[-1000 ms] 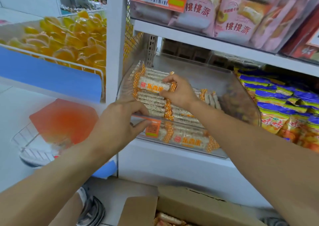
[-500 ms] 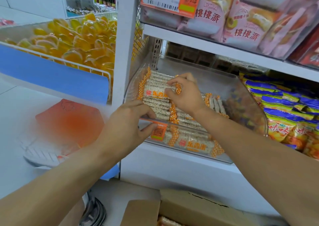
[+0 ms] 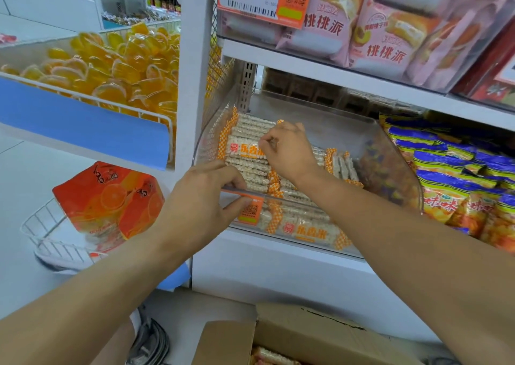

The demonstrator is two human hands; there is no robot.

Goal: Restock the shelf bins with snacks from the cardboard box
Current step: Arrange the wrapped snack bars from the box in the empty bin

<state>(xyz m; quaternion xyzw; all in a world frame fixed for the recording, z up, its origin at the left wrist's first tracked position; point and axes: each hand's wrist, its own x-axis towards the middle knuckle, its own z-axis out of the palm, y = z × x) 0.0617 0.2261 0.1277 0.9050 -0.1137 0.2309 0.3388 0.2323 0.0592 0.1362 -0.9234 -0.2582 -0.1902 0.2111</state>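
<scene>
The fingers (image 3: 266, 143) of the right hand (image 3: 289, 152) are curled and pinched on the top rice-cracker packet (image 3: 245, 148), which is pressed down onto the stack inside the clear bin (image 3: 390, 152). The left hand (image 3: 202, 203) is clamped on the bin's front lip, fingers over the rim and thumb under it beside the orange label (image 3: 250, 211), so the bin is steadied. More packets of the same kind are seen lying flat along the bin floor and against its front wall. The step in hand is judged to be the seating and straightening of a packet just added to the left-hand stack. The cardboard box (image 3: 306, 336) is open on the floor below the shelf, and a few packets are visible inside it. The next move is likely a release of the packet and a reach down into the box; room for further packets is seen at the bin's right side. Blue and yellow snack bags (image 3: 457, 186) fill the neighbouring space.
</scene>
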